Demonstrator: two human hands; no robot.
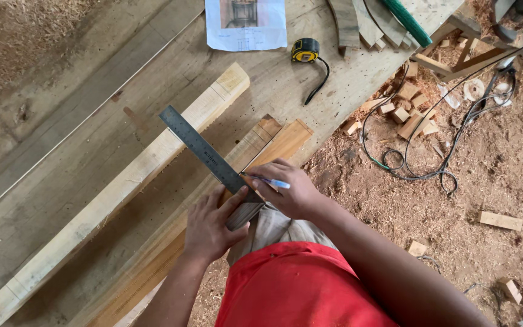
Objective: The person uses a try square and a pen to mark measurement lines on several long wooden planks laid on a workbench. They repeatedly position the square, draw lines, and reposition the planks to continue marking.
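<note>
A long pale wooden beam [122, 181] runs diagonally from the lower left of the frame towards the upper middle, lying on the rough plank table [62, 121]. Just right of it lies a darker reddish plank [273, 142]. A steel ruler [204, 154] slants across both, from centre frame down to the hands. The left hand [210, 227] presses flat on the ruler's lower end, fingers spread and thumb out, holding it against the plank. The right hand [292, 191] has its fingers closed around a blue pen [267, 180], the tip meeting the ruler's edge at centre frame. Further up sit a paper sheet [246, 24] and a yellow tape measure [305, 50]. Sawdust, offcut blocks [407, 109] and a black cable [443, 175] cover the floor at right.
</note>
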